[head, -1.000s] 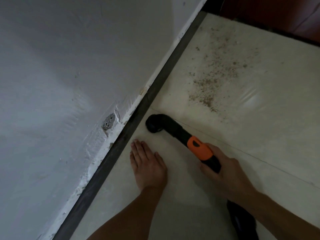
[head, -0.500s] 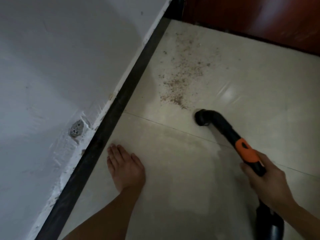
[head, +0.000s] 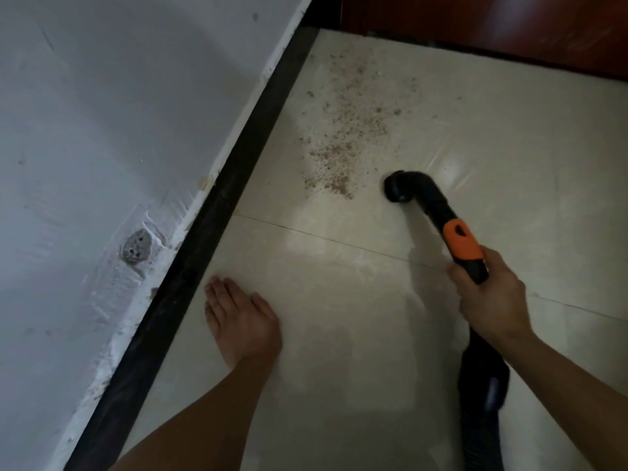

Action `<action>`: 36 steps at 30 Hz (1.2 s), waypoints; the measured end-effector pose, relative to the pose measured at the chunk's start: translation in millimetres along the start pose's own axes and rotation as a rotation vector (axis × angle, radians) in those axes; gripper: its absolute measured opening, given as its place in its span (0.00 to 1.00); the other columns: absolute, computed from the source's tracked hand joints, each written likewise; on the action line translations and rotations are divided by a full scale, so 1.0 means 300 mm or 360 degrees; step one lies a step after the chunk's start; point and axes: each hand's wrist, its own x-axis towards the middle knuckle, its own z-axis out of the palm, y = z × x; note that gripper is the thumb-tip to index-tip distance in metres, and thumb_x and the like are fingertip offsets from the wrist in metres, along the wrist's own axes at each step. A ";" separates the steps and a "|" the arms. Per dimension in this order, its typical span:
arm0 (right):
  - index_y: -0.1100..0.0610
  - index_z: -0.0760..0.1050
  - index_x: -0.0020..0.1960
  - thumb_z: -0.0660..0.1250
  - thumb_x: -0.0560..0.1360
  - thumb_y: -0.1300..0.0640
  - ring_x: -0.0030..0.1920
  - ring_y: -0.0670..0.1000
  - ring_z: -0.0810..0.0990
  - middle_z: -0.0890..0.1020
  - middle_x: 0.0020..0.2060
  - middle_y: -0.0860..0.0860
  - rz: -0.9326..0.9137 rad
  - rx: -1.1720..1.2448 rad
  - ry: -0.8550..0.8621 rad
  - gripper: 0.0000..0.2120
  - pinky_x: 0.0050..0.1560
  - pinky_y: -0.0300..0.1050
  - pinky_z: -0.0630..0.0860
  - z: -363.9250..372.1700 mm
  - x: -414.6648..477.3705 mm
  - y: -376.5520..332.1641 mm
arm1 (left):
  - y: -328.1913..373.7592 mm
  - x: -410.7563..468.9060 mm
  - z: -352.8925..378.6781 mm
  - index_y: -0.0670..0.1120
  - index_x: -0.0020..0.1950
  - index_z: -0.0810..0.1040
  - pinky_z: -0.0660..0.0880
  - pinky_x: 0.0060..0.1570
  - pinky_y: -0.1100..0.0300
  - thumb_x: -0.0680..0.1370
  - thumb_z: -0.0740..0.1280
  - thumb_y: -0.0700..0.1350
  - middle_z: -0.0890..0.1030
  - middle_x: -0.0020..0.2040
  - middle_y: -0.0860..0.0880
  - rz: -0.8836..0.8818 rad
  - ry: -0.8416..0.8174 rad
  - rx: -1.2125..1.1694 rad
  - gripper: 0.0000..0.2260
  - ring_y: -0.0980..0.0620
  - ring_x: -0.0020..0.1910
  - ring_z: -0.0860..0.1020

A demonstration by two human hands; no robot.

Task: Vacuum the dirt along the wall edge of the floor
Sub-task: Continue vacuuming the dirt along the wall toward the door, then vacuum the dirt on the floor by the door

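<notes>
A patch of brown dirt is scattered over the cream floor tile near the black skirting that runs along the white wall. My right hand grips the black vacuum wand below its orange collar. The wand's curved black nozzle sits on the tile just right of the dirt's near end. My left hand rests flat on the floor, fingers straight, close to the skirting. The black ribbed hose trails down under my right forearm.
The white wall fills the left side, with a grey chipped hole and rough plaster above the skirting. Dark red-brown wood borders the far edge of the floor. A tile joint crosses between my hands.
The nozzle has swung from beside the skirting, near my left hand, out to the right and forward to the dirt's near edge. My left hand stays flat on the floor.
</notes>
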 end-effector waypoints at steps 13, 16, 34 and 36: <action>0.45 0.71 0.62 0.69 0.75 0.47 0.30 0.47 0.79 0.79 0.32 0.47 -0.0123 -0.0235 -0.0235 0.17 0.28 0.40 0.70 -0.036 -0.005 -0.008 | 0.005 -0.004 -0.015 0.33 0.75 0.60 0.52 0.75 0.46 0.79 0.48 0.49 0.60 0.77 0.35 0.0015 -0.0088 -0.0035 0.29 0.39 0.77 0.56; 0.49 0.72 0.60 0.69 0.74 0.47 0.28 0.52 0.79 0.79 0.31 0.52 -0.0028 -0.0379 -0.0179 0.16 0.29 0.44 0.74 -0.154 0.021 0.042 | -0.003 -0.005 -0.008 0.32 0.74 0.63 0.54 0.74 0.44 0.78 0.50 0.48 0.62 0.75 0.34 0.0026 -0.0066 -0.0086 0.28 0.37 0.76 0.58; 0.56 0.77 0.41 0.71 0.72 0.42 0.26 0.51 0.80 0.82 0.25 0.51 0.0785 0.0415 -0.0357 0.16 0.40 0.49 0.79 -0.720 -0.370 -0.227 | 0.304 -0.335 -0.755 0.35 0.60 0.80 0.71 0.65 0.50 0.80 0.66 0.43 0.78 0.63 0.38 0.0079 -0.1497 -0.0436 0.14 0.40 0.64 0.75; 0.55 0.76 0.41 0.70 0.72 0.40 0.28 0.51 0.80 0.83 0.27 0.51 0.0741 0.0436 -0.0400 0.17 0.43 0.51 0.80 -0.816 -0.448 -0.314 | 0.408 -0.473 -0.909 0.34 0.55 0.82 0.74 0.57 0.55 0.79 0.66 0.39 0.82 0.56 0.38 0.0096 -0.1612 -0.0626 0.10 0.43 0.57 0.79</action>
